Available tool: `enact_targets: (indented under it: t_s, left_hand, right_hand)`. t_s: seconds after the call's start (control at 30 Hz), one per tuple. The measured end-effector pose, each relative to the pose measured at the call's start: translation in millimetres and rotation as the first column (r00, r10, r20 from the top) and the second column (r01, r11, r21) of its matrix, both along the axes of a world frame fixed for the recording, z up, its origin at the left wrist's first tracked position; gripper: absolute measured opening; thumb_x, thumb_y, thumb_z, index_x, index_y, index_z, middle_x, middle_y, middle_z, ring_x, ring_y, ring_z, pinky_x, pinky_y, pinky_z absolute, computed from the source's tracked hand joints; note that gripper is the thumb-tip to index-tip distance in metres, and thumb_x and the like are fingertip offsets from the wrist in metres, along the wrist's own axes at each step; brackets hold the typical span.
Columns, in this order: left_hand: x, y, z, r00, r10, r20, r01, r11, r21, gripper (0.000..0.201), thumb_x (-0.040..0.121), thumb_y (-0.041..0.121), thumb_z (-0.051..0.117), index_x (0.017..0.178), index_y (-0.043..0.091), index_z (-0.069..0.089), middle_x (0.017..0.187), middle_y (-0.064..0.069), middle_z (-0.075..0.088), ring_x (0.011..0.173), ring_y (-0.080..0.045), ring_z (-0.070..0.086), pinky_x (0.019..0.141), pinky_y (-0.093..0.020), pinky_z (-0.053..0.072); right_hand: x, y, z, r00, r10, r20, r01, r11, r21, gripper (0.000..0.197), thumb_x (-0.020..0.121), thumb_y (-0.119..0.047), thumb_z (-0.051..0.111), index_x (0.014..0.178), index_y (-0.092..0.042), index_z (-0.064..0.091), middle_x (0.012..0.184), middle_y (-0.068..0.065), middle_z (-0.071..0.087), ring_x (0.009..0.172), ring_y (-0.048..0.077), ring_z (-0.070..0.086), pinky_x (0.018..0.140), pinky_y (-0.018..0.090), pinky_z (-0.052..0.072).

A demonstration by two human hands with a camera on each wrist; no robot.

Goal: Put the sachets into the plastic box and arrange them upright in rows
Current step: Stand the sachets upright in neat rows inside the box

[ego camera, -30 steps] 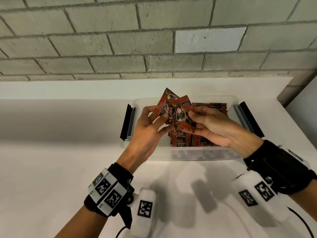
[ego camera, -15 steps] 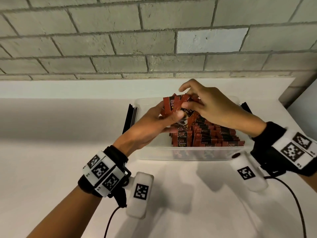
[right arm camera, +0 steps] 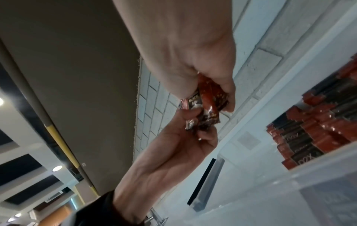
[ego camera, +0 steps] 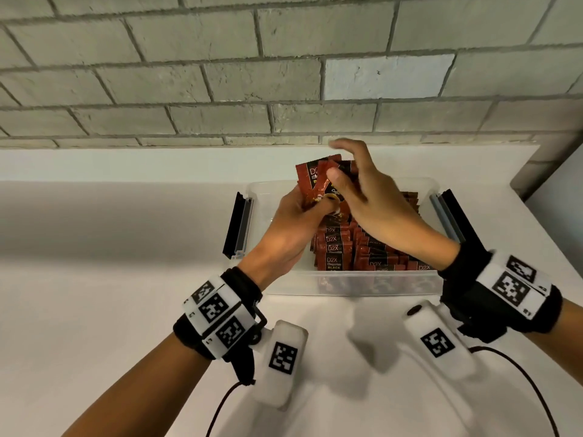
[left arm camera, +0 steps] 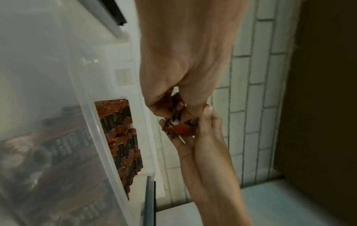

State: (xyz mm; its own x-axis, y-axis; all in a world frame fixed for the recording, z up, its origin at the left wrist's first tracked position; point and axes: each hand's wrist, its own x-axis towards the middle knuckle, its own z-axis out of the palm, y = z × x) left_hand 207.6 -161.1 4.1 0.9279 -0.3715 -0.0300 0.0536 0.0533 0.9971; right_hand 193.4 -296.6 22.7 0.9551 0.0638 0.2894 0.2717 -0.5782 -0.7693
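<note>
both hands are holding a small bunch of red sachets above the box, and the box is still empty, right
Not quite. Both the left hand and right hand do hold the sachets above the plastic box, but the head view shows rows of sachets already standing inside.

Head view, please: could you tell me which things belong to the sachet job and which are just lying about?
Part of the job:
- bunch of sachets, held by left hand and right hand
- rows of sachets
- plastic box

Just there:
- white counter
- brick wall
</note>
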Motion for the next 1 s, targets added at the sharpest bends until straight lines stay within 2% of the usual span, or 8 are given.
enact_targets:
  t_s: [0.1, 0.2, 0.3, 0.4, 0.6, 0.67, 0.77, 1.0]
  left_hand:
    - [0, -5, 2, 0.986, -0.108, 0.131, 0.076, 0.971, 0.228, 0.036, 0.099, 0.012, 0.04, 0.134, 0.017, 0.039, 0.118, 0.0, 0.061, 0.108, -0.002, 0.058, 0.09, -0.024, 0.051]
    - [8, -4, -5, 0.959, -0.241, 0.153, 0.158, 0.894, 0.419, 0.045, 0.091, 0.023, 0.039, 0.135, 0.027, 0.037, 0.13, 0.0, 0.051, 0.131, -0.018, 0.04, 0.113, -0.048, 0.03]
    - [9, -4, -6, 0.96, -0.263, 0.1, 0.196, 0.879, 0.434, 0.044, 0.092, 0.024, 0.045, 0.133, 0.03, 0.031, 0.124, -0.003, 0.045, 0.124, -0.026, 0.044, 0.105, -0.047, 0.041]
    - [12, -7, -2, 0.987, -0.16, 0.027, 0.147, 0.952, 0.27, 0.04, 0.093, 0.012, 0.053, 0.129, 0.009, 0.035, 0.116, -0.009, 0.058, 0.107, -0.019, 0.062, 0.091, -0.035, 0.054]
    - [30, 2, 15, 0.959, -0.279, -0.043, 0.281, 0.929, 0.24, 0.03, 0.095, -0.002, 0.048, 0.124, 0.003, 0.048, 0.11, -0.008, 0.063, 0.106, -0.015, 0.062, 0.093, -0.023, 0.051]
    - [39, 12, 19, 0.943, -0.321, -0.088, 0.333, 0.906, 0.263, 0.027, 0.095, 0.004, 0.051, 0.122, 0.002, 0.053, 0.115, -0.013, 0.064, 0.11, -0.021, 0.06, 0.098, -0.027, 0.048]
    - [49, 19, 22, 0.916, -0.36, -0.178, 0.399, 0.866, 0.302, 0.02, 0.093, 0.003, 0.053, 0.113, 0.001, 0.058, 0.113, -0.015, 0.061, 0.108, -0.02, 0.059, 0.098, -0.027, 0.047]
    - [72, 14, 7, 0.819, -0.389, -0.421, 0.57, 0.634, 0.523, 0.049, 0.085, 0.018, 0.068, 0.126, -0.003, 0.054, 0.123, -0.008, 0.064, 0.115, -0.015, 0.059, 0.102, -0.025, 0.045]
  right_hand:
    - [2, 2, -3, 0.994, 0.1, -0.041, -0.098, 0.994, 0.054, 0.068, 0.091, -0.05, 0.044, 0.147, -0.04, 0.007, 0.142, -0.002, 0.039, 0.118, -0.004, 0.043, 0.083, -0.001, 0.034]
    - [6, 2, -6, 0.992, 0.043, -0.117, -0.042, 0.999, 0.013, 0.061, 0.083, -0.058, 0.054, 0.137, -0.048, 0.028, 0.125, 0.005, 0.044, 0.106, 0.007, 0.049, 0.075, 0.005, 0.036]
    - [11, 6, -8, 0.996, -0.053, -0.069, 0.055, 0.998, 0.032, 0.029, 0.087, -0.046, 0.058, 0.108, -0.025, 0.054, 0.094, 0.003, 0.055, 0.089, 0.005, 0.056, 0.066, 0.009, 0.04]
    - [15, 12, -6, 0.996, -0.076, -0.054, 0.081, 0.992, 0.092, 0.023, 0.095, -0.034, 0.051, 0.087, -0.013, 0.053, 0.07, -0.003, 0.051, 0.058, -0.009, 0.051, 0.054, 0.005, 0.038]
    - [38, 8, 13, 0.949, 0.019, -0.315, -0.085, 0.977, -0.197, 0.046, 0.092, -0.061, 0.034, 0.101, -0.018, 0.046, 0.108, 0.002, 0.042, 0.092, 0.011, 0.05, 0.073, 0.02, 0.042]
    - [44, -9, 28, 0.889, 0.151, -0.432, -0.262, 0.942, -0.211, 0.037, 0.093, -0.051, 0.043, 0.111, -0.018, 0.048, 0.115, -0.001, 0.048, 0.102, 0.015, 0.051, 0.084, 0.03, 0.046]
    - [52, -32, 36, 0.808, 0.384, -0.447, -0.467, 0.88, -0.087, 0.031, 0.088, -0.021, 0.063, 0.117, -0.017, 0.051, 0.11, -0.007, 0.062, 0.104, 0.007, 0.059, 0.087, 0.021, 0.05]
    - [67, -42, 7, 0.698, 0.321, -0.64, -0.471, 0.879, -0.073, 0.029, 0.083, -0.008, 0.068, 0.109, -0.011, 0.056, 0.107, 0.004, 0.067, 0.099, 0.022, 0.065, 0.083, 0.026, 0.053]
